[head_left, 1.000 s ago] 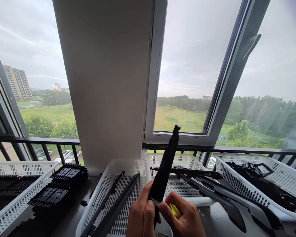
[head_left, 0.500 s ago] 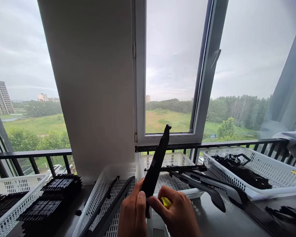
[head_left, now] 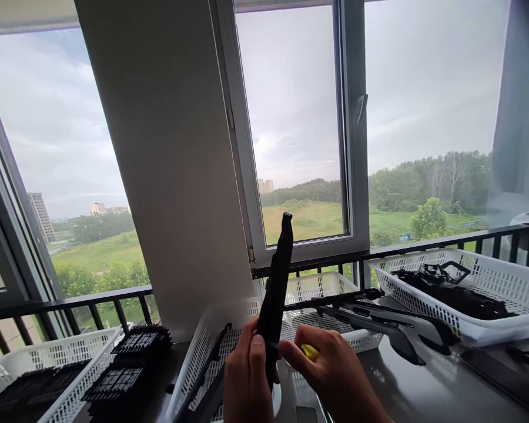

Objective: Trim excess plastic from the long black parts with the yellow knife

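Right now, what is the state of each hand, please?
Left hand: closed around the long black plastic part, holding it upright.
Right hand: closed on a small yellow tool, beside the part's lower end.

Dark table [head_left: 427, 390]: white baskets [head_left: 506, 288], stacked black grids [head_left: 132, 364], long black parts [head_left: 392, 329].

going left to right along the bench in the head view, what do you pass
white basket of black parts → stack of black grid parts → left hand holding long black part → right hand with yellow tool → far-right white basket
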Demonstrator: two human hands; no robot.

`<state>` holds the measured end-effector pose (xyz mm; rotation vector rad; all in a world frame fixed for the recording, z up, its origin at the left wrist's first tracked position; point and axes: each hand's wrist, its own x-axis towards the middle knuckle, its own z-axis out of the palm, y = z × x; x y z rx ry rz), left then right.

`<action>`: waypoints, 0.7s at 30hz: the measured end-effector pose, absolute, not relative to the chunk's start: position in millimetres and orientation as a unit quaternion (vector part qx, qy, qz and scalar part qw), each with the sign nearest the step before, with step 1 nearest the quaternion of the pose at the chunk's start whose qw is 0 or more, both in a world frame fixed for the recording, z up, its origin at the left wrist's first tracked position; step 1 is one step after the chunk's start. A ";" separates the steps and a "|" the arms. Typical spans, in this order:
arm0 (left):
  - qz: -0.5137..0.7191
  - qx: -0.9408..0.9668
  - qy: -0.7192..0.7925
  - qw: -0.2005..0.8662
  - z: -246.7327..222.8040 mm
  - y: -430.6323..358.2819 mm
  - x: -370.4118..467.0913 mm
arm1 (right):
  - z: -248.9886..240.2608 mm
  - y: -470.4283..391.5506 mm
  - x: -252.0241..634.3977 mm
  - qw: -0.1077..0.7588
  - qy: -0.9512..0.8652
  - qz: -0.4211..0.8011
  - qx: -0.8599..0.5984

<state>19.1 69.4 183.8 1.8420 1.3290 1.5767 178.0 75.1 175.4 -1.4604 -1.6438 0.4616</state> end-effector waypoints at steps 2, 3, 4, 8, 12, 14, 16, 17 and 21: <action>0.557 0.641 0.466 0.249 186.0 68.2 18.1 | 175.9 73.6 178.4 0.436 -0.660 0.187 -0.583; 0.557 0.633 0.465 0.268 186.5 68.3 17.7 | 176.9 73.1 179.0 0.435 -0.662 0.189 -0.581; 0.560 0.629 0.464 0.275 186.5 68.7 17.5 | 178.2 72.9 179.9 0.431 -0.663 0.193 -0.580; 0.567 0.631 0.453 0.273 183.0 73.5 20.5 | 184.0 74.2 183.3 0.412 -0.671 0.200 -0.583; 0.578 0.607 0.456 0.300 183.4 74.9 27.2 | 187.9 74.4 186.9 0.436 -0.658 0.207 -0.578; 0.578 0.594 0.462 0.315 185.8 73.0 30.5 | 190.8 73.0 190.2 0.475 -0.643 0.216 -0.561; 0.566 0.589 0.468 0.337 188.0 70.2 33.7 | 194.3 71.6 194.8 0.513 -0.620 0.220 -0.552; 0.558 0.588 0.467 0.353 188.7 68.8 35.5 | 196.2 71.0 197.2 0.525 -0.606 0.220 -0.555; 0.550 0.583 0.427 0.418 187.8 65.1 44.0 | 201.4 69.3 203.3 0.523 -0.569 0.220 -0.596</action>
